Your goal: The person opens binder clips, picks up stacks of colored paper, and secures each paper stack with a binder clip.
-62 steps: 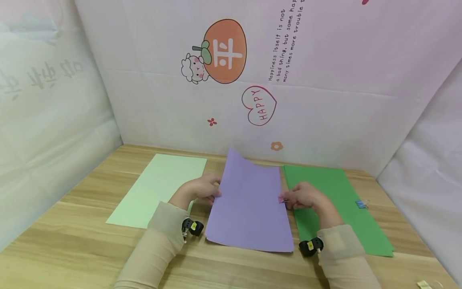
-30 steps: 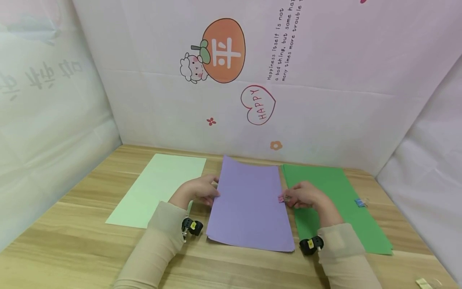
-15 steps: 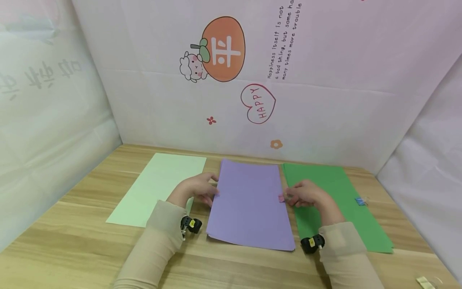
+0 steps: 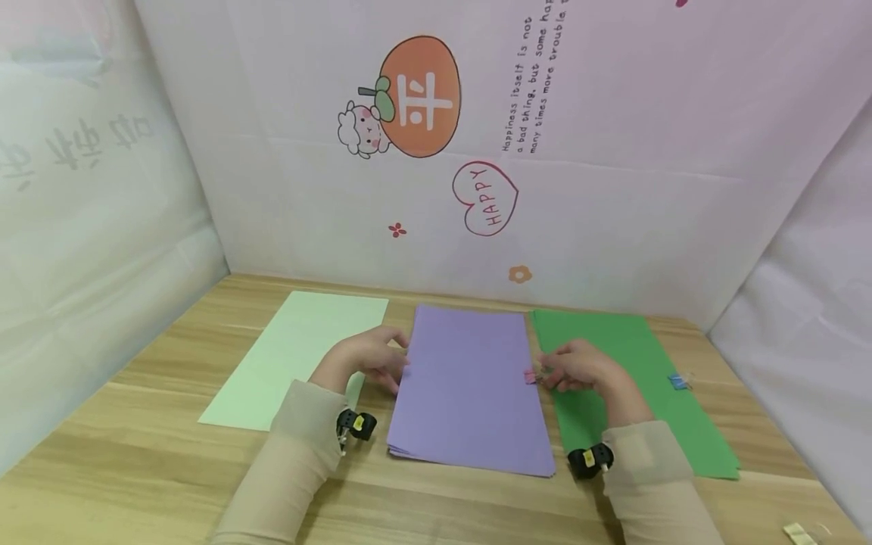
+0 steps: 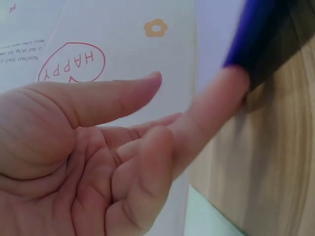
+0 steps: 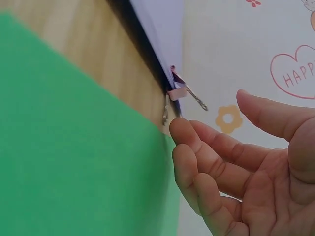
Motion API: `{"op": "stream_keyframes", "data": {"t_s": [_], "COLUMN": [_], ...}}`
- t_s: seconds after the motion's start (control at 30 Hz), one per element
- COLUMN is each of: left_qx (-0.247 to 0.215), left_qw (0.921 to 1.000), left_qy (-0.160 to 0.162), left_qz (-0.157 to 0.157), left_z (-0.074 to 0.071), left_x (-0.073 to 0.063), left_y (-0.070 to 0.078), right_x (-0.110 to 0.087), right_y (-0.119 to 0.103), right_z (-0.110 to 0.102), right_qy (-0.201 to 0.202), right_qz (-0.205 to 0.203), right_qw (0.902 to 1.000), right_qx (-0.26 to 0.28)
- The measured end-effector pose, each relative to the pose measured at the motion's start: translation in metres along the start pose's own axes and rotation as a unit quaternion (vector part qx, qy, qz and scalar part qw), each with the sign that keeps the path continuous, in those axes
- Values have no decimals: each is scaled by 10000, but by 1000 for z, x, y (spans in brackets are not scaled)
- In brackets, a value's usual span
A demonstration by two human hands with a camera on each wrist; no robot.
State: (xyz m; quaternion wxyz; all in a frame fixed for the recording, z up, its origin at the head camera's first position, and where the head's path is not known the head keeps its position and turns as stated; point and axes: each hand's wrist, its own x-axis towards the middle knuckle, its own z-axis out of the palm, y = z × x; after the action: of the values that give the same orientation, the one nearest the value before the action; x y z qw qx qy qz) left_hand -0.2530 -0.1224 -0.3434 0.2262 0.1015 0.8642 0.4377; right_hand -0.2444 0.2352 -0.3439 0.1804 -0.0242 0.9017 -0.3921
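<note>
A stack of purple paper (image 4: 470,386) lies at the middle of the table, and a pink binder clip (image 4: 530,376) grips its right edge. The clip's wire handles stick out in the right wrist view. My left hand (image 4: 371,357) is at the stack's left edge; in the left wrist view one fingertip touches the paper's edge from below while the thumb stands apart. My right hand (image 4: 575,365) is just right of the clip. In the right wrist view its fingers (image 6: 184,132) are loosely bent, apart from the clip, with nothing between them and the thumb.
Green paper (image 4: 613,356) with a blue binder clip (image 4: 679,381) on its right edge lies to the right. A pale green sheet (image 4: 306,341) lies to the left, partly under my left arm. A yellow clip (image 4: 798,534) is at the front right. A printed white cloth (image 4: 272,189) stands behind the table.
The purple paper's raised far left corner has come down flat. My right fingers have let go of the pink clip, and my left hand has loosened and drawn slightly left.
</note>
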Motion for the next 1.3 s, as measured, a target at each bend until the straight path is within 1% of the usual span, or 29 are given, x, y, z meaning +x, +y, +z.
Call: {"op": "stream_keyframes", "data": {"t_s": [0.17,0.27,0.37,0.47,0.6,0.63,0.77,0.87,1.0,1.17,1.3], "left_qx": [25,184,506,1070,1723,1782,2017,2284,2481,2621,2733], "left_qw": [10000,9996,9978,9921,9809,9795,9721,9631,9555,9508,9489], "left_qy": [46,119,212,354,504,526,548,590,615,534,521], "left_qz": [78,190,373,551,753,775,1066,1298,1473,1564,1493], "left_z": [-3,-5,-6,-7,-12,-13,-19,-23,-30,-46,-62], "left_x": [-4,-5,-8,-12,-21,-23,-28,-31,-33,-38,-43], "left_y": [-1,1,3,3,1,0,-6,-11,-17,-20,-20], "right_x": [-4,-9,-16,-22,-30,-32,-40,-45,-51,-60,-69], "right_y": [-2,-4,-4,-4,-1,0,4,6,9,14,19], "right_z": [-3,-5,-9,-13,-21,-23,-33,-39,-47,-57,-66], "right_qy": [62,125,190,249,332,355,429,476,516,563,635], "right_qz": [-145,-204,-261,-326,-404,-424,-503,-587,-654,-676,-604], "right_qw": [9999,9997,9995,9990,9980,9977,9962,9946,9929,9907,9892], "right_qx": [36,43,-52,-184,-347,-386,-576,-713,-847,-1036,-1172]}}
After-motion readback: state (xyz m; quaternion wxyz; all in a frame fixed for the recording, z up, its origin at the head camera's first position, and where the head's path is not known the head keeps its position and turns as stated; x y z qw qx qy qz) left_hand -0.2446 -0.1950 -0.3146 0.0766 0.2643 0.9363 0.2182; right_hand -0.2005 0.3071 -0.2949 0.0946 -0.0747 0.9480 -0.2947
